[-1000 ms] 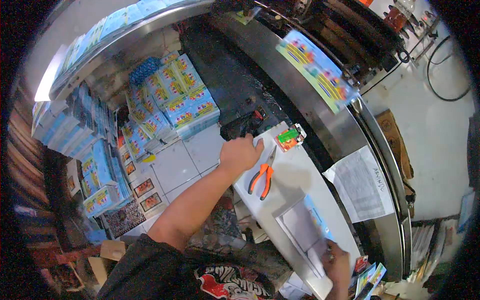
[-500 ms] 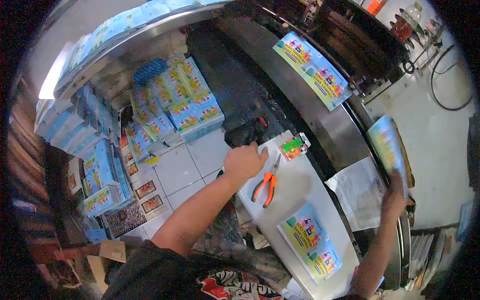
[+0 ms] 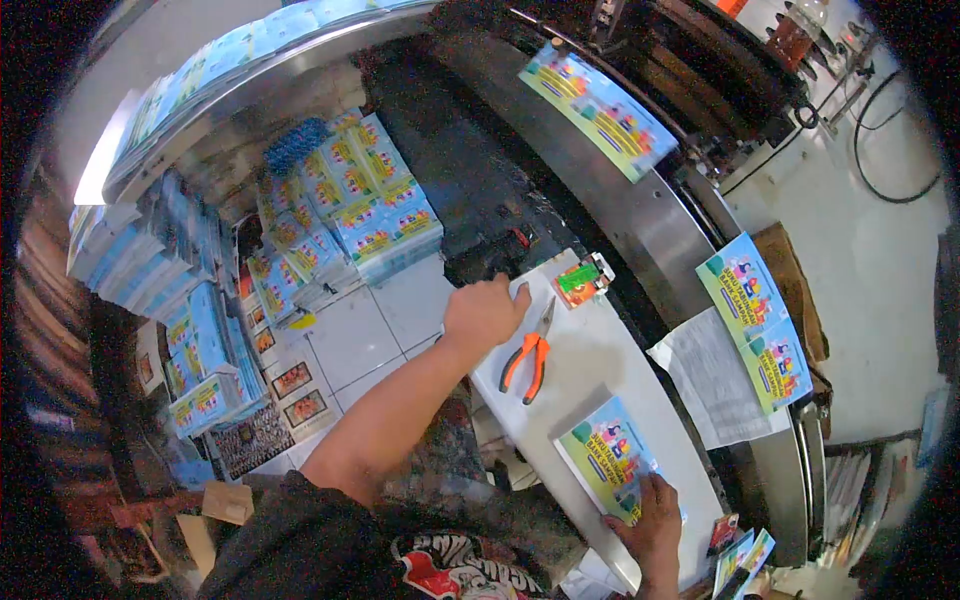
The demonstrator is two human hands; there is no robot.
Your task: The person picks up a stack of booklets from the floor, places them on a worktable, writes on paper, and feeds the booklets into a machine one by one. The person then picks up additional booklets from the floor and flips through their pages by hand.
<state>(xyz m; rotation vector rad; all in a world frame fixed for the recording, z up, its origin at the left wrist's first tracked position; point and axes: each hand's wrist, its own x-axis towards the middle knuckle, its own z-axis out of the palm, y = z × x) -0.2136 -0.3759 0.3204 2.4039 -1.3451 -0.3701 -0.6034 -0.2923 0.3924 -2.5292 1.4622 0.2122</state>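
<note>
My left hand (image 3: 487, 318) rests at the left edge of a narrow white table (image 3: 600, 360). Its thumb and forefinger are apart, with nothing visible between them; the other fingers are partly hidden. Just right of it lie orange-and-black long-nose pliers (image 3: 530, 365), jaws pointing away from me. At the table's near end, my right hand (image 3: 650, 522) is closed on the near part of a blue and yellow printed booklet (image 3: 605, 455), fingers over the cover and thumb at its left side. Another printed sheet (image 3: 755, 320) lies on the metal machine bed to the right.
A small orange-and-green box (image 3: 582, 282) sits at the table's far end. A printed sheet (image 3: 600, 110) lies farther up the curved metal bed, and white paper (image 3: 715, 375) lies lower down. Booklet stacks (image 3: 385, 225) stand on the tiled floor, left. A black cable (image 3: 862, 165) loops at right.
My right hand has moved from the sheet on the right machine bed down to the booklet on the table. That sheet now lies flat. My left hand has stayed at the table edge.
</note>
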